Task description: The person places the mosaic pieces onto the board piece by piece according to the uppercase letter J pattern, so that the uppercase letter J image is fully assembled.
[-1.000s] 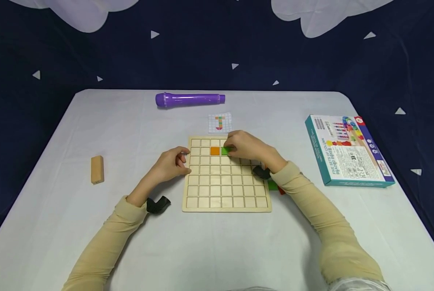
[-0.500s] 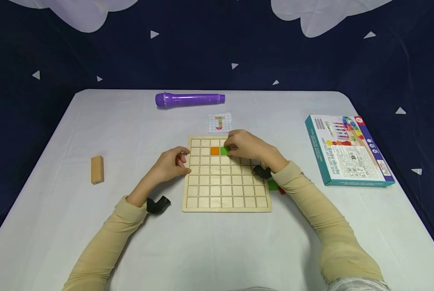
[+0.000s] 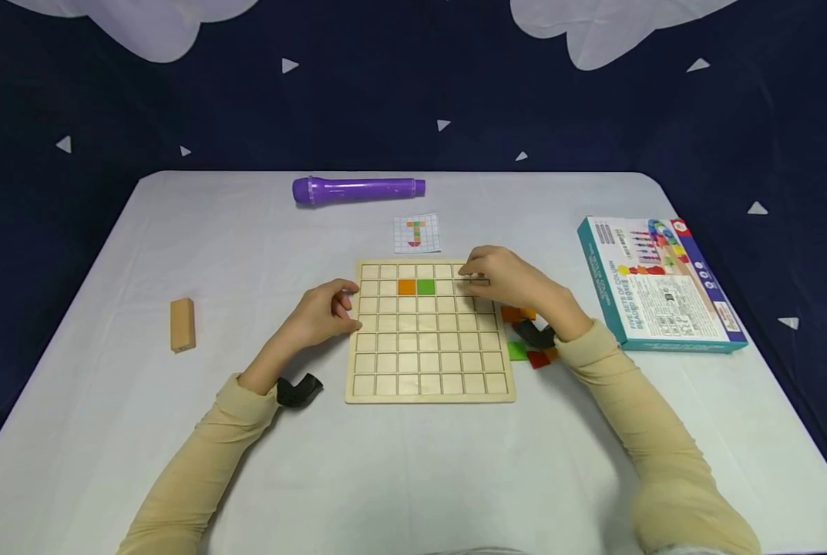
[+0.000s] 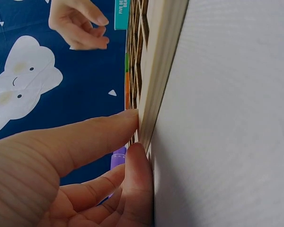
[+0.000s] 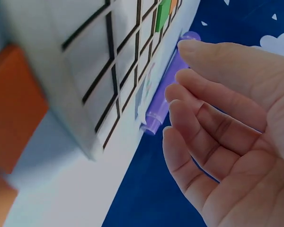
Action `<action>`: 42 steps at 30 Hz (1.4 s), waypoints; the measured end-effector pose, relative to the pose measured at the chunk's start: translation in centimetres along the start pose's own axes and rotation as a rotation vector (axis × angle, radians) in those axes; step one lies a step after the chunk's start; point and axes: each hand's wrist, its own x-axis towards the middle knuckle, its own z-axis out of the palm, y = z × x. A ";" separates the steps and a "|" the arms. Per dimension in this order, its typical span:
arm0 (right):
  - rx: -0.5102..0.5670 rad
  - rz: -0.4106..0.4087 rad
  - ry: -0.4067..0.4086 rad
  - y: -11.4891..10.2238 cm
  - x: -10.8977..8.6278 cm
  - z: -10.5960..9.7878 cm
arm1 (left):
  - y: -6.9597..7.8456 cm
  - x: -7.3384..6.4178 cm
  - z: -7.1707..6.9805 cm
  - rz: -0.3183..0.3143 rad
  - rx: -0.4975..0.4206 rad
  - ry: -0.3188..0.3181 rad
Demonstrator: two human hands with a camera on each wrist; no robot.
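A pale wooden grid board (image 3: 430,362) lies flat on the table, with an orange square tile (image 3: 407,287) and a green square tile (image 3: 426,287) side by side in its second row. My left hand (image 3: 319,314) rests at the board's left edge; its thumb and fingertips touch the rim in the left wrist view. Over the upper right cells hovers my right hand (image 3: 513,279), fingers loosely bent and holding nothing, as the right wrist view shows. Loose tiles lie beside the board's right edge: green (image 3: 517,351), red (image 3: 539,359) and orange (image 3: 512,314), partly hidden by the wrist strap.
Behind the board lies a small pattern card (image 3: 416,233) with a coloured figure on a grid. Farther back is a purple toy microphone (image 3: 359,190). A wooden block (image 3: 183,324) stands at the left, and a teal-edged game box (image 3: 663,285) lies at the right.
My right hand has let go of the green tile, which stays in its cell beside the orange one, and has moved to the right. My left hand stays at the board's edge.
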 end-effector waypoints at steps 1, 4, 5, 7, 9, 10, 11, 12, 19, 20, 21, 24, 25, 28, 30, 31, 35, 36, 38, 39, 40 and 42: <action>-0.006 -0.001 0.007 0.1 -0.3 -0.1 | 0.0 0.0 0.0 0.000 0.001 0.000; -0.016 0.005 0.029 0.2 -1.2 -0.3 | 0.0 0.0 0.0 0.001 0.002 0.002; -0.018 0.006 0.038 0.3 -1.5 -0.4 | -0.1 0.0 0.0 0.002 0.002 0.003; -0.021 0.012 0.050 0.5 -2.1 -0.5 | -0.1 0.1 0.0 0.001 0.004 0.006; -0.015 0.024 0.055 0.6 -2.7 -0.7 | -0.1 0.1 0.0 0.002 0.005 0.009; -0.013 0.032 0.056 0.7 -2.9 -0.7 | -0.1 0.1 0.0 0.001 0.006 0.010; -0.011 0.041 0.054 0.8 -3.2 -0.8 | -0.1 0.1 0.0 0.003 0.006 0.011; -0.011 0.050 0.053 0.8 -3.4 -0.8 | -0.1 0.1 0.0 0.003 0.007 0.010; -0.006 0.068 0.063 1.4 -4.6 -0.6 | -0.2 0.1 0.0 0.010 0.001 0.009; -0.004 0.067 0.064 1.5 -4.7 -0.5 | -0.2 0.1 0.0 0.010 0.000 0.009; -0.005 0.064 0.065 1.5 -4.8 -0.4 | -0.2 0.1 0.0 0.010 0.000 0.010; -0.012 0.065 0.065 1.8 -5.2 -0.2 | -0.2 0.1 0.0 0.003 0.002 0.010; -0.014 0.067 0.065 1.8 -5.3 -0.2 | -0.2 0.1 0.1 0.000 0.003 0.010; -0.012 0.074 0.063 2.0 -5.6 0.0 | -0.1 0.2 0.1 -0.008 0.004 0.008; -0.007 0.079 0.063 2.1 -5.8 0.1 | -0.1 0.2 0.1 -0.012 0.002 0.008; -0.004 0.081 0.062 2.1 -5.9 0.2 | -0.1 0.2 0.0 -0.011 0.002 0.008; 0.011 0.098 0.048 2.2 -6.1 0.4 | -0.2 0.1 0.0 -0.009 0.003 0.012; 0.015 0.105 0.042 2.3 -6.1 0.5 | -0.2 0.1 0.0 -0.007 0.004 0.012; 0.022 0.112 0.032 2.3 -6.2 0.6 | -0.2 0.1 0.1 -0.007 0.006 0.012; 0.024 0.116 0.028 2.3 -6.2 0.6 | -0.2 0.1 0.1 -0.008 0.005 0.012; 0.025 0.118 0.024 2.4 -6.3 0.7 | -0.2 0.1 0.1 -0.009 0.006 0.011; 0.024 0.117 0.021 2.5 -6.4 0.8 | -0.2 0.2 0.1 -0.010 0.004 0.010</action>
